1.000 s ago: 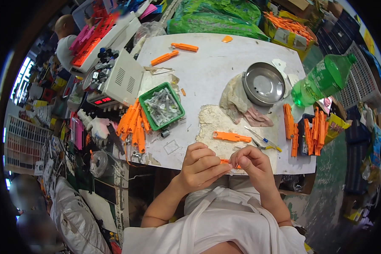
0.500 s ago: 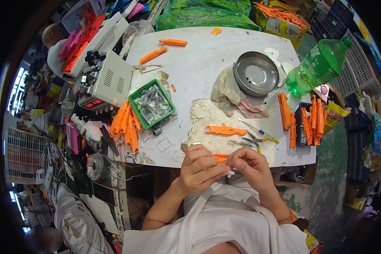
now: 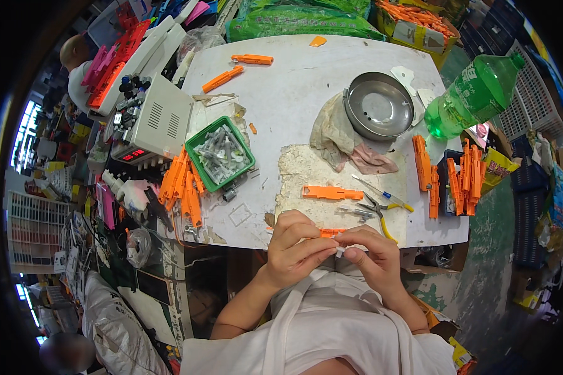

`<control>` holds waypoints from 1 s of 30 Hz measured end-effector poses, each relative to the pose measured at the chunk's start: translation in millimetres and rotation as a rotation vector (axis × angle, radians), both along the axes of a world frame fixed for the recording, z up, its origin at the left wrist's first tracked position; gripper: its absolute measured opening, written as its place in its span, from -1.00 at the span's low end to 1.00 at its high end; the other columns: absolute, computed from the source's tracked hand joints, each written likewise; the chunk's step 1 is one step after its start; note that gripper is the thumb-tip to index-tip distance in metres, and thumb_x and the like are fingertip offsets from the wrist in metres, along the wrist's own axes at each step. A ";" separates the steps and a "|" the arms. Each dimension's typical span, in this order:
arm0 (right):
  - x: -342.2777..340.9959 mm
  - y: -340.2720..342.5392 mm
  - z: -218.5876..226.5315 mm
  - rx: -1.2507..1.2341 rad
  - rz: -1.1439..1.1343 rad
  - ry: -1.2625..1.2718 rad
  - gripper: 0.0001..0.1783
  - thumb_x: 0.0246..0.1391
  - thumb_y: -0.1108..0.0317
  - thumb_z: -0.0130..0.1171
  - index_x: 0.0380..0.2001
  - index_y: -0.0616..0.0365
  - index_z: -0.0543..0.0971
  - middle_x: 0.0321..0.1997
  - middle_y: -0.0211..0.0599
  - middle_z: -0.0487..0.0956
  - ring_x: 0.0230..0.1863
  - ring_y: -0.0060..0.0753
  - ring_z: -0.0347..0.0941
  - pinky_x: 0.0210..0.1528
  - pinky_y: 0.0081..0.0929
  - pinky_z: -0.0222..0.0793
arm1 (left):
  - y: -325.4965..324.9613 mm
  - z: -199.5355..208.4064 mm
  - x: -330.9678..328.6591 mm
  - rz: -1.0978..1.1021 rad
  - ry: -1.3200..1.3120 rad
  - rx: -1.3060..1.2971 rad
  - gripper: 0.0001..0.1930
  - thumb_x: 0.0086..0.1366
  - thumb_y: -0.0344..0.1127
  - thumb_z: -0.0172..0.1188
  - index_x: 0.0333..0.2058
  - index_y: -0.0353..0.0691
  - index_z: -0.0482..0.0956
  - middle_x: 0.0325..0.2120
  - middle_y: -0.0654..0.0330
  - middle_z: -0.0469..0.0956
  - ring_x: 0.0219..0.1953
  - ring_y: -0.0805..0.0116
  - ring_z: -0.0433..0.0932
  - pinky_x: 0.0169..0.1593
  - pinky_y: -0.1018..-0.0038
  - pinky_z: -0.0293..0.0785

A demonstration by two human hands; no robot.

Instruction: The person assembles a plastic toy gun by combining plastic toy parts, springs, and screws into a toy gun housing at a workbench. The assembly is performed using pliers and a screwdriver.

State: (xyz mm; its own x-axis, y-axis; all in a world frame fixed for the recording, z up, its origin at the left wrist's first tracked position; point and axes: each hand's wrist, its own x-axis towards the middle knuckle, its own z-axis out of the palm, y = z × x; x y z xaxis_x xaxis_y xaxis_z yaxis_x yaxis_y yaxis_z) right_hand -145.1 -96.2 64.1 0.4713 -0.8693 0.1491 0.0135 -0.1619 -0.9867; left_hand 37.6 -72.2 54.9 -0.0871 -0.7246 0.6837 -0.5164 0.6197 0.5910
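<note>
Just beyond the near table edge, over my lap, the hands meet at a small white plastic piece (image 3: 339, 251). My left hand (image 3: 296, 250) is closed, pinching it between thumb and fingertips; what else lies in its curled fingers is hidden. From the other side my right hand (image 3: 375, 253) closes thumb and forefinger on the same piece. Behind the fingertips, an orange plastic part (image 3: 331, 232) shows at the table edge, partly covered. Farther up lies a long orange plastic housing (image 3: 333, 192) on a worn pale board (image 3: 300, 169). Pliers with yellow handles (image 3: 381, 219) and a blue-and-yellow pen-like tool (image 3: 391, 198) lie beside it.
At left stand a green basket (image 3: 251, 164) of clear-grey parts, a pile of orange parts (image 3: 182, 187) and a beige box with a red display (image 3: 159, 119). A metal pan (image 3: 381, 134), a cloth (image 3: 328, 134), a green bottle (image 3: 472, 97) and more orange parts (image 3: 466, 175) stand at right.
My right fingers have shifted slightly around the white piece, its forefinger now laid flatter. A small metallic bit seen atop my left hand before is out of sight. The view has shifted slightly.
</note>
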 end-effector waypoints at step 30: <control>9.4 3.0 -3.9 -0.362 -0.231 0.113 -0.81 -0.11 0.55 0.30 -0.33 0.21 0.59 -0.39 -0.29 0.57 -0.27 -0.28 0.48 -0.21 -0.45 0.37 | 1.4 -5.9 0.6 0.091 -0.068 -0.083 -0.73 -0.20 -0.40 0.43 -0.41 -0.17 0.64 -0.44 0.30 0.42 -0.31 0.27 0.36 -0.24 0.35 0.34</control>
State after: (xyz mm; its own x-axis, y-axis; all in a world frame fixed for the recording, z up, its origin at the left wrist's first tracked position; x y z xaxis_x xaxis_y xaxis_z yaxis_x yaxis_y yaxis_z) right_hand -135.7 -93.2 60.2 0.3015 -0.8547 0.4225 -0.1679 -0.4838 -0.8589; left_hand 38.2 -70.8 49.0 -0.0721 -0.6725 0.7366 -0.6099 0.6141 0.5010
